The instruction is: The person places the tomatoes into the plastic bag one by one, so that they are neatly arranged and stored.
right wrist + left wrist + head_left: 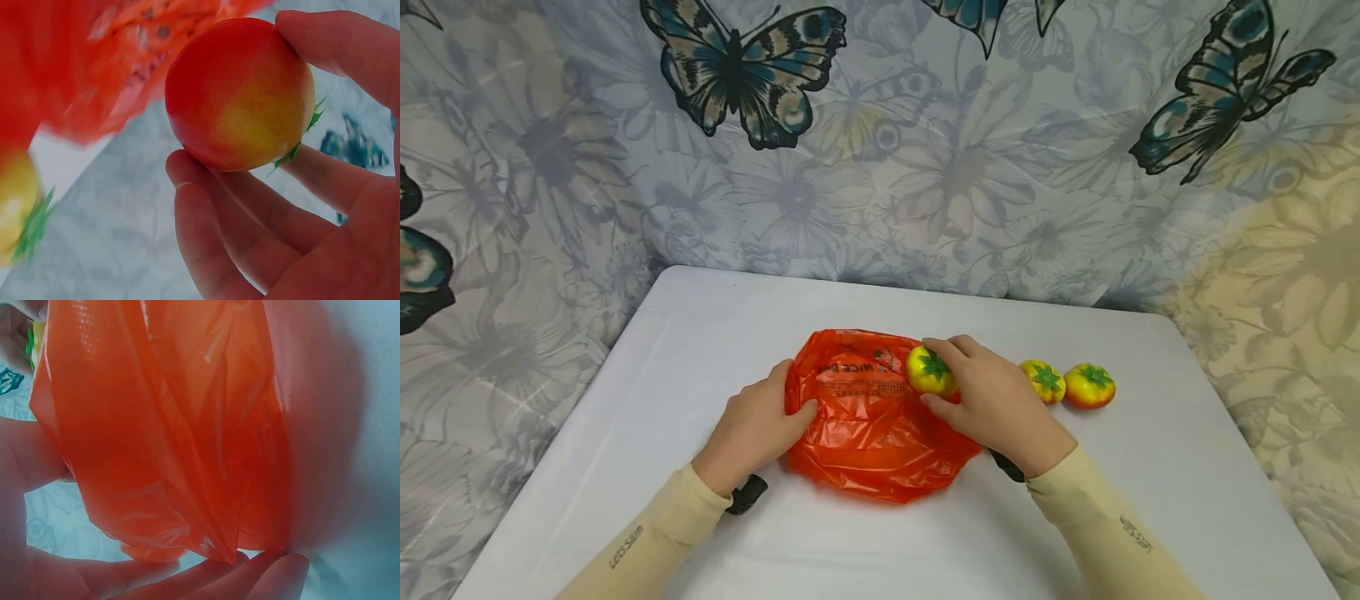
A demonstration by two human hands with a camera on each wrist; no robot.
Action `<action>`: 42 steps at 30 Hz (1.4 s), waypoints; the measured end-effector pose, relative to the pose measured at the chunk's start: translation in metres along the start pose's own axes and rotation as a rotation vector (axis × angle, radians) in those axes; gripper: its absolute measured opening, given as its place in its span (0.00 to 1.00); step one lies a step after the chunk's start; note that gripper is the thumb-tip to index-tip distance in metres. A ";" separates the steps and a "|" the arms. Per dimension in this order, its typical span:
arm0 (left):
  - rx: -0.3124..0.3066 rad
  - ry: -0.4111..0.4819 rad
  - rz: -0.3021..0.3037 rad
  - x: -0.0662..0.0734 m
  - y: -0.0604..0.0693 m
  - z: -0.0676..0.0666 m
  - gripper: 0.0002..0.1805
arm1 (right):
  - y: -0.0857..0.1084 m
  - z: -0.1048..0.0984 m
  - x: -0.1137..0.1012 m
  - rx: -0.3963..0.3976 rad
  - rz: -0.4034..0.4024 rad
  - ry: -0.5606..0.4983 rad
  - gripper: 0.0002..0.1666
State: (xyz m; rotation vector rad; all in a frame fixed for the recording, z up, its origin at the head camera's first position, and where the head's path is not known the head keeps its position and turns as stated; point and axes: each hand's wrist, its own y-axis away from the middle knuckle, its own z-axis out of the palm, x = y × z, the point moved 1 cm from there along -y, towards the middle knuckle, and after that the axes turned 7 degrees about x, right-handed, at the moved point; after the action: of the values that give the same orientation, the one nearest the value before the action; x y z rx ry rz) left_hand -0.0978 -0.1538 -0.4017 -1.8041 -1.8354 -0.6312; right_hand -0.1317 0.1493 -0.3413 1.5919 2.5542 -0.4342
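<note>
A red plastic bag (865,442) with dark print lies crumpled on the table. My left hand (756,429) holds the bag's left side, thumb on the near face; in the left wrist view the fingers lie along the edge of the bag (162,425). Over the bag's right part, my right hand (996,400) pinches a tomato (928,371), yellow and red with a green leafy top. The right wrist view shows the tomato (240,94) between thumb and fingers. Whether anything lies inside the bag cannot be made out.
Two more tomatoes, one yellowish (1043,381) and one redder (1090,386), sit side by side right of my right hand. The white table (700,333) meets a butterfly-patterned wall covering (955,167) at its back edge.
</note>
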 end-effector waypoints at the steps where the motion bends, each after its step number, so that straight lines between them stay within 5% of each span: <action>1: 0.001 -0.001 0.000 0.000 0.000 0.000 0.40 | -0.004 0.003 -0.004 -0.007 -0.012 0.001 0.44; 19: -0.031 0.021 -0.094 0.000 -0.003 0.002 0.43 | -0.066 0.054 -0.058 -0.144 -0.157 -0.024 0.39; 26: -0.042 0.037 -0.102 0.001 -0.003 0.000 0.42 | -0.076 0.070 -0.066 -0.214 -0.134 -0.020 0.40; 42: -0.050 0.066 -0.088 0.001 -0.002 -0.001 0.39 | -0.082 0.083 -0.073 -0.236 -0.153 0.009 0.41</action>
State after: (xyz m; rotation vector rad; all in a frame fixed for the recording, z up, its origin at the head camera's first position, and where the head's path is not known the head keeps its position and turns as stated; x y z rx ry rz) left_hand -0.1003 -0.1531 -0.4004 -1.7198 -1.8785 -0.7668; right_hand -0.1772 0.0284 -0.3883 1.3284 2.6282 -0.1302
